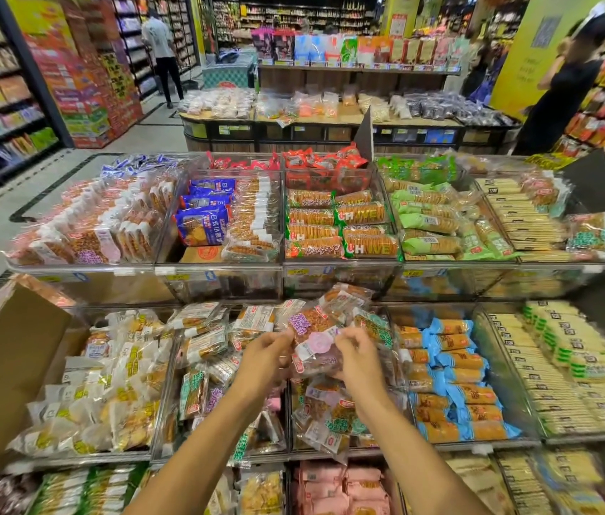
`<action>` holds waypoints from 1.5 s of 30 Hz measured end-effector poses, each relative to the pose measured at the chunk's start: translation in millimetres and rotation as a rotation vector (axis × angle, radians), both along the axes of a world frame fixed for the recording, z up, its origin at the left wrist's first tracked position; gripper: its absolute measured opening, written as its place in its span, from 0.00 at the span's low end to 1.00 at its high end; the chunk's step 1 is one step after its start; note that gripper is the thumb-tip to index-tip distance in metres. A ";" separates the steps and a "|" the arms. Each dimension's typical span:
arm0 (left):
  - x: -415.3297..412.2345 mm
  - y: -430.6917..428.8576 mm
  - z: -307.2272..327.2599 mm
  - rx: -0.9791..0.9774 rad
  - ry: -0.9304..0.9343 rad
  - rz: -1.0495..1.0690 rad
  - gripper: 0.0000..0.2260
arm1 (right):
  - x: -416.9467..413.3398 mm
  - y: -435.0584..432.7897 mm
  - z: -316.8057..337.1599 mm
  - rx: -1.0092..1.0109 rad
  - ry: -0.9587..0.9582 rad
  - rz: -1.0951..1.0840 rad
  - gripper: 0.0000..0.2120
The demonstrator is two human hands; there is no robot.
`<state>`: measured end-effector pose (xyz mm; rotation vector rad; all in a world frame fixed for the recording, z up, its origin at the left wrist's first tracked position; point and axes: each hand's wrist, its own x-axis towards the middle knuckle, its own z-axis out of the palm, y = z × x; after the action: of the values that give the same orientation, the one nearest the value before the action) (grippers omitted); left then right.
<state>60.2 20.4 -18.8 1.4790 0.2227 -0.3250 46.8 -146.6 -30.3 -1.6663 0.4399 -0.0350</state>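
So, left hand [267, 353]: pinches the left edge of the snack packet [314, 328]
right hand [358, 360]: fingers curled on its right edge
snack packet: held above the back edge of the clear bin [375, 450]
hard to read: label's blurry, bottom edge tucked behind the fingers

One view only: head-worn wide-angle camera, facing forward and down, near the tiered snack bins [330, 271]; far aisles [167, 117] blurred, possibly from motion.
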 end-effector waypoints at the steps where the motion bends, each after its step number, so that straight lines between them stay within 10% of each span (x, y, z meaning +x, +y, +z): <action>1: -0.3 0.3 -0.2 -0.009 0.008 0.032 0.17 | -1.1 0.3 1.9 -0.030 -0.003 0.029 0.03; 5: -2.7 -0.1 4.4 -0.044 0.035 0.086 0.19 | -7.2 4.9 7.8 -0.003 -0.035 0.113 0.01; 10: 0.8 7.7 -14.7 0.005 0.019 0.091 0.54 | -10.7 11.0 3.3 -0.075 -0.078 0.145 0.03; 14: 5.1 14.4 -30.3 -0.068 0.074 0.095 0.58 | -10.4 6.3 3.3 -0.006 -0.069 0.193 0.04; 21: -7.1 21.8 -12.6 -0.190 0.133 0.090 0.37 | -9.2 -6.8 3.8 0.122 -0.022 0.191 0.01; 26: -13.6 39.4 -11.6 -0.177 0.172 0.061 0.32 | -8.7 -29.3 -12.6 -0.564 -0.140 0.030 0.02; 32: -26.4 56.6 -25.4 -0.139 0.176 0.078 0.21 | -9.8 -26.8 -40.4 -0.897 0.035 0.379 0.39; 40: -36.1 71.2 -38.1 -0.083 0.182 0.114 0.19 | -2.5 -23.5 -37.7 -0.905 -0.051 0.229 0.14; 45: -41.9 74.4 -38.4 -0.108 0.187 0.123 0.11 | -11.3 -38.6 -24.8 -0.653 -0.169 0.111 0.20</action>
<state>18.3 94.8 -57.2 1.3229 0.4384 -0.3705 35.5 -185.2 -55.1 -2.3045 0.2126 -0.2582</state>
